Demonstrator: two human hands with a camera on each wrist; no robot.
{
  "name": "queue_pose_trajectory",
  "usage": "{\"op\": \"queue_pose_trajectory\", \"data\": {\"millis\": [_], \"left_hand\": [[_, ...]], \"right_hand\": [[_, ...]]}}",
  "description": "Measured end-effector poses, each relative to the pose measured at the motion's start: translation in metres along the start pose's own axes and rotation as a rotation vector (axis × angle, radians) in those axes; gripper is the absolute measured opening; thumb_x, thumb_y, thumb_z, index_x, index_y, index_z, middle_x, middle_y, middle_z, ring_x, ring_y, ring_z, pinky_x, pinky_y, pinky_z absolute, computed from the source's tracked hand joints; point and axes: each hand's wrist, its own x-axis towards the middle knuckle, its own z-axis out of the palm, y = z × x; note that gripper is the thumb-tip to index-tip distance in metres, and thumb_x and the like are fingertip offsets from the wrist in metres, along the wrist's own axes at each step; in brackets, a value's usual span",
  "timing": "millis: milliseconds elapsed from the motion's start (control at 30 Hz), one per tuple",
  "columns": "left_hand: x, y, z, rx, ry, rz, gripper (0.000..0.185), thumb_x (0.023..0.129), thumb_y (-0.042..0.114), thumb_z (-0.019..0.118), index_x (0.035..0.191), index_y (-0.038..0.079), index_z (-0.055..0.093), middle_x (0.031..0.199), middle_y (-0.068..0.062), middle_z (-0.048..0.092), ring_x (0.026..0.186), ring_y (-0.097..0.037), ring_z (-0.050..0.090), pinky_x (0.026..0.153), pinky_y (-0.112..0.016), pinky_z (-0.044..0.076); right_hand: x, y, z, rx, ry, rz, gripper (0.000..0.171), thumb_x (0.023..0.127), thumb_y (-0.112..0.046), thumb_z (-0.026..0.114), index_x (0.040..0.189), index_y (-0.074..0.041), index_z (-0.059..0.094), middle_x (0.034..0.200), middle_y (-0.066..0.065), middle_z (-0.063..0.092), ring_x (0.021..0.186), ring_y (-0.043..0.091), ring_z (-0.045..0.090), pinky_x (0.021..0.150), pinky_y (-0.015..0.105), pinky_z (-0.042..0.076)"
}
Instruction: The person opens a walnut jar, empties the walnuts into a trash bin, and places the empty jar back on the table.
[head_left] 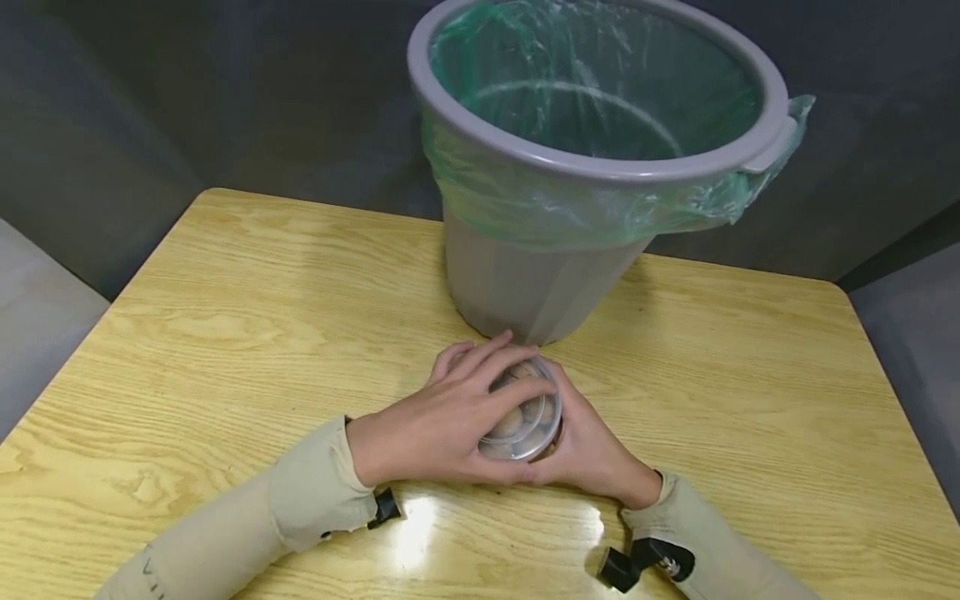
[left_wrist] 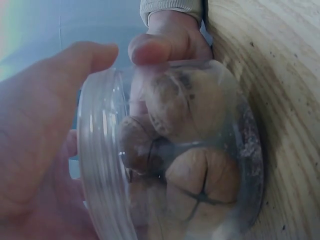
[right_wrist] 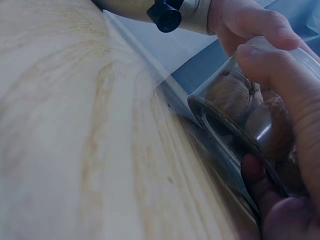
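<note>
A clear round jar [head_left: 545,423] with a see-through lid [head_left: 525,446] is between my two hands, close over the table. Inside are several round brown walnut-like pieces [left_wrist: 202,182], some with cross-shaped splits. From above, my left hand [head_left: 457,417] grips the lid, fingers spread across to its far edge and thumb on the near side. My right hand [head_left: 588,437] holds the jar's body from the right. The right wrist view shows its thumb along the wall and a fingertip [right_wrist: 255,170] at the base rim, with the jar tilted.
Just beyond the hands, a large grey bin [head_left: 517,283] stands on the wooden table [head_left: 247,317], its rim covered by a thin green plastic liner [head_left: 555,208]. Dark panels [head_left: 300,92] rise behind the table. A small black device [head_left: 618,568] is at the right wrist.
</note>
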Motion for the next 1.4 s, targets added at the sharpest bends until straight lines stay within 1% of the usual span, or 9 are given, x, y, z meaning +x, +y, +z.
{"op": "queue_pose_trajectory", "data": {"millis": [200, 433, 600, 733, 833, 1067, 1133, 1300, 1400], "left_hand": [[0.0012, 0.0004, 0.0015, 0.012, 0.004, -0.002, 0.071, 0.09, 0.06, 0.071, 0.149, 0.029, 0.05, 0.163, -0.006, 0.039, 0.158, -0.04, 0.027, 0.119, -0.058, 0.028], [0.0017, 0.001, 0.0008, 0.033, -0.001, -0.006, 0.073, 0.09, 0.062, 0.07, 0.15, 0.029, 0.049, 0.164, -0.007, 0.038, 0.158, -0.04, 0.027, 0.118, -0.059, 0.03], [0.0025, 0.0016, -0.0001, 0.046, 0.013, -0.004, 0.071, 0.09, 0.063, 0.07, 0.149, 0.029, 0.049, 0.163, -0.008, 0.039, 0.157, -0.04, 0.028, 0.118, -0.059, 0.03], [0.0031, 0.0025, -0.001, 0.031, 0.015, -0.011, 0.07, 0.091, 0.063, 0.069, 0.149, 0.029, 0.049, 0.163, -0.008, 0.039, 0.158, -0.04, 0.027, 0.118, -0.059, 0.029], [0.0037, 0.0028, -0.0016, 0.028, 0.003, -0.019, 0.07, 0.092, 0.063, 0.068, 0.15, 0.029, 0.048, 0.163, -0.007, 0.038, 0.158, -0.04, 0.026, 0.119, -0.059, 0.028], [0.0038, 0.0028, -0.0021, 0.051, 0.007, -0.015, 0.071, 0.091, 0.064, 0.067, 0.15, 0.029, 0.048, 0.164, -0.008, 0.038, 0.157, -0.041, 0.027, 0.118, -0.059, 0.03], [0.0026, 0.0023, -0.0023, 0.038, -0.002, -0.017, 0.071, 0.092, 0.064, 0.067, 0.15, 0.029, 0.048, 0.164, -0.008, 0.037, 0.158, -0.041, 0.027, 0.118, -0.059, 0.03], [-0.0027, 0.0006, -0.0056, -0.017, -0.061, -0.028, 0.076, 0.091, 0.065, 0.067, 0.155, 0.032, 0.043, 0.168, -0.005, 0.03, 0.16, -0.039, 0.021, 0.12, -0.058, 0.026], [-0.0044, -0.0006, -0.0078, -0.036, -0.077, -0.025, 0.079, 0.09, 0.065, 0.068, 0.156, 0.032, 0.041, 0.17, -0.004, 0.027, 0.161, -0.039, 0.018, 0.121, -0.058, 0.025]], "right_hand": [[-0.0012, -0.0004, 0.0003, 0.001, 0.013, 0.015, 0.129, 0.065, -0.014, 0.097, 0.164, -0.03, 0.017, 0.168, 0.008, 0.031, 0.149, 0.021, 0.041, 0.116, 0.016, 0.035], [0.0004, -0.0033, 0.0002, 0.005, 0.012, 0.017, 0.129, 0.064, -0.014, 0.097, 0.164, -0.03, 0.017, 0.168, 0.007, 0.031, 0.149, 0.02, 0.041, 0.116, 0.017, 0.037], [0.0014, -0.0028, -0.0022, 0.0, 0.003, 0.005, 0.129, 0.065, -0.012, 0.096, 0.164, -0.031, 0.016, 0.168, 0.007, 0.03, 0.148, 0.017, 0.042, 0.115, 0.017, 0.038], [0.0022, -0.0018, -0.0042, -0.001, -0.004, -0.002, 0.128, 0.066, -0.012, 0.096, 0.164, -0.031, 0.016, 0.168, 0.007, 0.03, 0.148, 0.018, 0.042, 0.115, 0.018, 0.039], [0.0025, -0.0016, -0.0051, 0.003, -0.007, -0.005, 0.129, 0.066, -0.013, 0.096, 0.165, -0.031, 0.015, 0.169, 0.008, 0.029, 0.148, 0.019, 0.042, 0.115, 0.018, 0.039], [0.003, -0.001, -0.0057, 0.007, -0.009, -0.015, 0.129, 0.066, -0.016, 0.098, 0.165, -0.03, 0.016, 0.169, 0.008, 0.029, 0.148, 0.019, 0.043, 0.115, 0.019, 0.039], [0.0025, -0.0007, -0.0046, 0.002, -0.01, -0.013, 0.128, 0.066, -0.015, 0.097, 0.165, -0.03, 0.016, 0.169, 0.008, 0.029, 0.148, 0.02, 0.043, 0.115, 0.019, 0.04], [0.0006, -0.0002, -0.0012, 0.001, -0.021, -0.003, 0.13, 0.065, -0.014, 0.098, 0.164, -0.03, 0.016, 0.168, 0.009, 0.029, 0.146, 0.021, 0.045, 0.114, 0.021, 0.042], [0.0005, -0.0002, -0.0005, 0.005, -0.024, -0.002, 0.13, 0.065, -0.013, 0.099, 0.164, -0.03, 0.017, 0.168, 0.009, 0.03, 0.146, 0.021, 0.046, 0.114, 0.022, 0.042]]}}
